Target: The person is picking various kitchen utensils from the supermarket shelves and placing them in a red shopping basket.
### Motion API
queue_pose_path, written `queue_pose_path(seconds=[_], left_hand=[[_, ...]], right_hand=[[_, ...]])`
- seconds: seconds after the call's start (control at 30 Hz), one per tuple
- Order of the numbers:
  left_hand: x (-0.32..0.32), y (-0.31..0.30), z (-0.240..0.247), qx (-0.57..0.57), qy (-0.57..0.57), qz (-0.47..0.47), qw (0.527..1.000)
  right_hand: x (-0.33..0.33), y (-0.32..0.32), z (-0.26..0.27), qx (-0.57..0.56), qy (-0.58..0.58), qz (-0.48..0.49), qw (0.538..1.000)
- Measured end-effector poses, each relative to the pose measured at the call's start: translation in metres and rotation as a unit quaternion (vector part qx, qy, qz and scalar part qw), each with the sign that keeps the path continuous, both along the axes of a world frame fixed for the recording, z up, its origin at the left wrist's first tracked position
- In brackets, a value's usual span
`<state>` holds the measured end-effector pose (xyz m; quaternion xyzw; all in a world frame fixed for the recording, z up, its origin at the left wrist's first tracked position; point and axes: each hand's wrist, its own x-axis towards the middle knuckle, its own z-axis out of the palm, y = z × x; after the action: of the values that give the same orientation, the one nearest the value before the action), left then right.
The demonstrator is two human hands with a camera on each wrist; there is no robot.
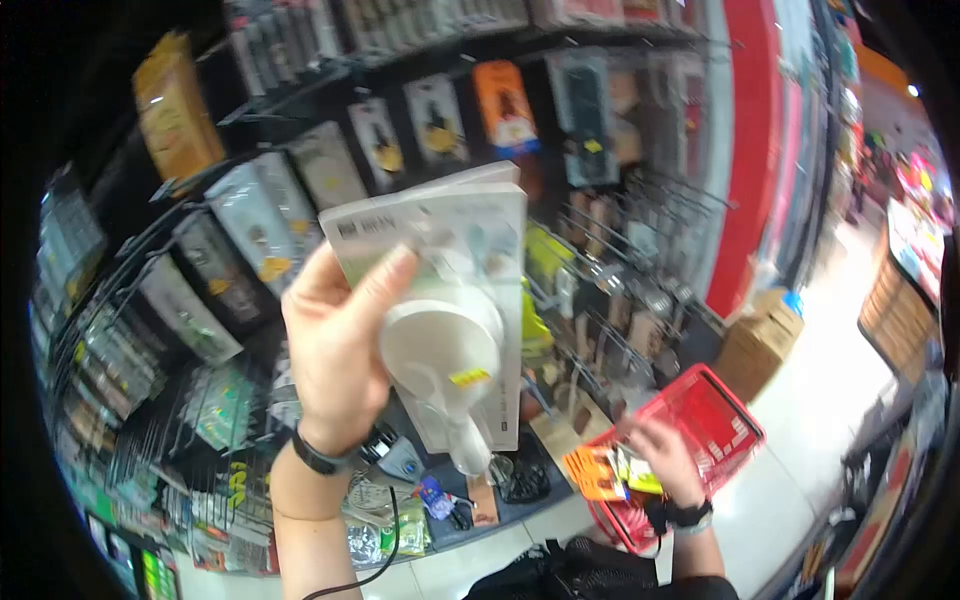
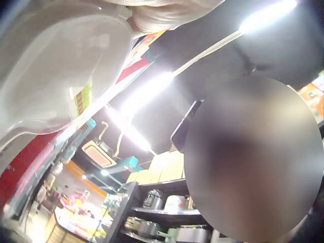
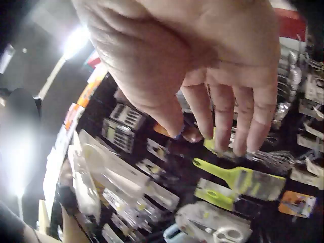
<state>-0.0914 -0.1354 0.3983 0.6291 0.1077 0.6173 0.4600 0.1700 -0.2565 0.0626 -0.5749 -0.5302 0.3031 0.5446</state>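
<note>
Left hand [image 1: 338,350] grips the carded white scoop [image 1: 440,345] by its card's left edge, before the rack [image 1: 290,93]. Right hand [image 1: 660,455] overlaps the basket [image 1: 725,440], floor [image 1: 800,440] beyond its right edge; right wrist view alone clearly shows fingers extended, unladen.

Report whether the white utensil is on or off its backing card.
On: in the head view, the white utensil lies against the front of its backing card, gripped by the left hand.
</note>
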Motion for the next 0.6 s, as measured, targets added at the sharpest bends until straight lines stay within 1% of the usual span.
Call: queue_pose_path(seconds=[0.03,0.1,0.13,0.17,0.23,0.27,0.3,0.37,0.4,0.43,0.5,0.53,0.57,0.6], left_hand=[[0.014,-0.012,-0.015,-0.006,0.010,-0.024,1.000],[0.031,-0.025,-0.050,0.076,0.083,-0.003,0.994],[0.044,-0.037,-0.061,0.135,0.102,-0.011,0.986],[0.059,-0.045,-0.074,0.199,0.095,-0.008,0.975],[0.077,-0.047,-0.091,0.342,0.146,-0.018,0.928],[0.090,-0.052,-0.100,0.342,0.131,-0.038,0.930],[0.101,-0.057,-0.107,0.342,0.124,-0.060,0.930],[0.123,-0.065,-0.124,0.349,0.148,-0.103,0.920],[0.135,-0.070,-0.133,0.369,0.152,-0.113,0.910],[0.147,-0.075,-0.144,0.390,0.155,-0.123,0.899],[0.170,-0.088,-0.175,0.392,0.162,-0.133,0.896],[0.180,-0.092,-0.188,0.404,0.172,-0.129,0.889],[0.189,-0.093,-0.204,0.433,0.174,-0.113,0.877],[0.197,-0.097,-0.222,0.449,0.180,-0.124,0.866]], right_hand=[[0.004,-0.005,0.020,0.032,0.024,-0.029,0.999],[0.003,-0.023,0.082,0.101,0.123,-0.065,0.985],[0.006,-0.033,0.096,0.127,0.127,-0.087,0.980],[0.011,-0.045,0.104,0.155,0.126,-0.108,0.974],[0.022,-0.070,0.104,0.241,0.209,-0.064,0.945],[0.020,-0.083,0.112,0.285,0.246,-0.014,0.926],[0.021,-0.096,0.115,0.295,0.249,0.048,0.921],[0.014,-0.120,0.119,0.244,0.302,0.061,0.920],[0.011,-0.131,0.123,0.192,0.288,0.041,0.937],[0.009,-0.135,0.126,0.185,0.280,0.031,0.942],[0.012,-0.143,0.117,0.163,0.344,-0.002,0.925],[0.015,-0.146,0.111,0.163,0.345,-0.011,0.924],[0.019,-0.149,0.105,0.100,0.394,-0.048,0.912],[0.020,-0.152,0.100,0.038,0.442,-0.084,0.892]])
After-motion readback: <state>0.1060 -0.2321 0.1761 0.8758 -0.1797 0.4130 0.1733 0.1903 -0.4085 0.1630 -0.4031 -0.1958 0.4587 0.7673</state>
